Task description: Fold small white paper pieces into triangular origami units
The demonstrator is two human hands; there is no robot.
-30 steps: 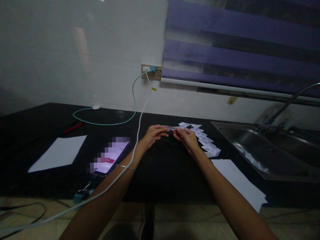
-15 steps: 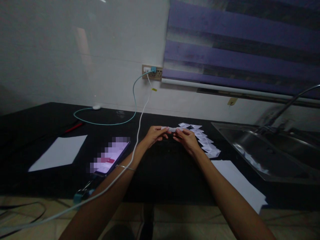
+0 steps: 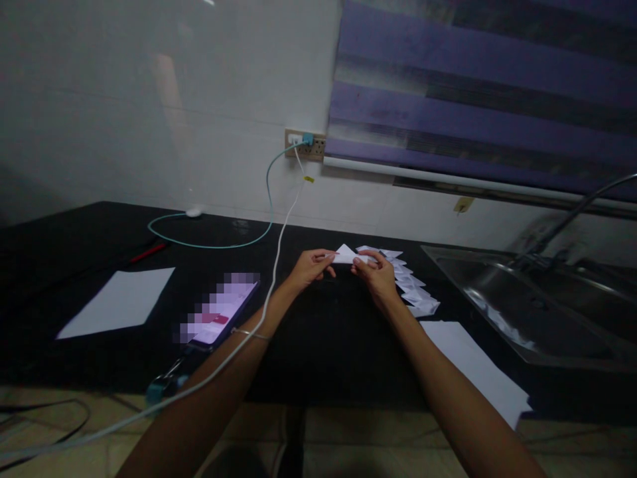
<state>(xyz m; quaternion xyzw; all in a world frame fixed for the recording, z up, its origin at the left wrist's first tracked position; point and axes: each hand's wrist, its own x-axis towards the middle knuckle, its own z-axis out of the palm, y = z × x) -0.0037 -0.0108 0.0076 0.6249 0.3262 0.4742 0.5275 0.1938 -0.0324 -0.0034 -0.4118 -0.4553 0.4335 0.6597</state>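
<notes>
Both my hands meet over the middle of the black counter (image 3: 318, 345). My left hand (image 3: 311, 265) pinches the left corner of a small folded white paper piece (image 3: 344, 255). My right hand (image 3: 378, 272) pinches its right side, fingers closed on it. The paper now shows a triangular shape, held just above the counter. Right behind my right hand lies a row of several small folded white paper pieces (image 3: 413, 289).
A white sheet (image 3: 117, 309) lies at the left, and a stack of white sheets (image 3: 478, 368) at the right front. A lit phone (image 3: 219, 309) lies left of my arm, its white cable (image 3: 279, 239) running to a wall socket (image 3: 304, 143). A steel sink (image 3: 527, 299) sits at the right.
The paper in my hands has gone from a thin flat strip to a folded triangle. My hands moved slightly closer together.
</notes>
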